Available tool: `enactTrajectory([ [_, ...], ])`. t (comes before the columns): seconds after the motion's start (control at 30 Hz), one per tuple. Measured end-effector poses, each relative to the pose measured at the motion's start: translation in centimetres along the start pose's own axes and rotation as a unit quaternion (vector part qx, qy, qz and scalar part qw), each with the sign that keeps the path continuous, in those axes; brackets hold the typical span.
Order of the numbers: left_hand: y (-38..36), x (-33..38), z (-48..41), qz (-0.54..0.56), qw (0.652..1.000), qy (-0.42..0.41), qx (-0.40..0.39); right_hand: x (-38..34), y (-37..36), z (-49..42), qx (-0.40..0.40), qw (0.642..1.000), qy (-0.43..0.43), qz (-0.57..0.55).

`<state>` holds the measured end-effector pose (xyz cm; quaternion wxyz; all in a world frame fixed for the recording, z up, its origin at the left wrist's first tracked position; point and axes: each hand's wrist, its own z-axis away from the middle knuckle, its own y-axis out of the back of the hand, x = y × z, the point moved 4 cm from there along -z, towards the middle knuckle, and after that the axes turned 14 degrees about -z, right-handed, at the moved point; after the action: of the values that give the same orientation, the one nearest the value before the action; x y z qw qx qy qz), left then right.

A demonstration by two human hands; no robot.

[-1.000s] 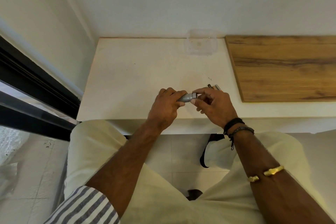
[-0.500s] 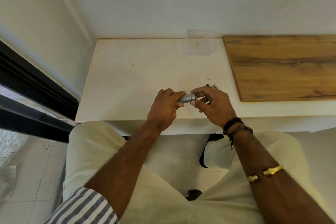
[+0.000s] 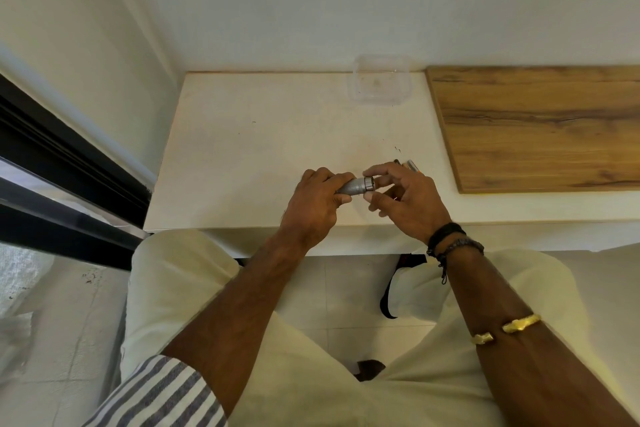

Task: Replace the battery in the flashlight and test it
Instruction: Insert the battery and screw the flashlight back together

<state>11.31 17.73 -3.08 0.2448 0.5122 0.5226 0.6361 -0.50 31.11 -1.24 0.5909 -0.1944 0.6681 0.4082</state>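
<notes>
Gripping a flashlight [image 3: 355, 186], both hands hover over a white counter [image 3: 263, 149].

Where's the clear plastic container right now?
The clear plastic container sits at the far edge of the white counter, against the wall, just left of the wooden board.

Left hand [image 3: 313, 204] curled into a closed grip, knuckles up, forearm angling in from lower left. Right hand [image 3: 408, 199] just right of that grip, thumb and index fingertips [image 3: 372, 171] pinched together, other fingers loosely spread. I see both wrists level, hands nearly touching.
</notes>
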Motion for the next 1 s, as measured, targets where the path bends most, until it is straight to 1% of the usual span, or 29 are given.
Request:
enactTrajectory([
  [0.13,0.18,0.05,0.05,-0.006,1.000,-0.005,0.001,0.06,0.00,-0.06,0.014,1.000,-0.009,0.006],
  [0.3,0.20,0.40,0.08,-0.016,1.000,-0.013,0.003,0.05,-0.13,0.18,0.037,0.994,-0.051,0.084],
  [0.37,0.20,0.43,0.12,-0.015,1.000,-0.012,0.002,0.04,-0.12,0.21,0.036,0.995,-0.057,0.074],
  [0.47,0.32,0.16,0.06,-0.009,1.000,-0.009,0.004,0.05,-0.21,0.18,0.002,0.999,-0.050,-0.002],
  [0.57,0.37,0.14,0.01,-0.012,1.000,-0.007,0.004,-0.01,-0.22,0.08,-0.015,1.000,-0.011,-0.001],
  [0.67,0.42,0.25,0.06,-0.014,1.000,-0.008,0.002,0.11,-0.16,0.01,-0.012,1.000,-0.017,-0.015],
  [0.73,0.47,0.27,0.10,-0.015,1.000,-0.009,0.001,0.14,-0.17,0.02,-0.010,1.000,-0.023,-0.001],
  [0.9,0.63,0.72,0.19,-0.012,1.000,-0.017,0.001,0.10,-0.13,0.14,0.019,0.996,-0.042,0.080],
  [1.0,0.63,0.65,0.15,-0.007,1.000,-0.015,0.001,0.35,-0.04,0.11,0.029,0.997,-0.048,0.059],
])
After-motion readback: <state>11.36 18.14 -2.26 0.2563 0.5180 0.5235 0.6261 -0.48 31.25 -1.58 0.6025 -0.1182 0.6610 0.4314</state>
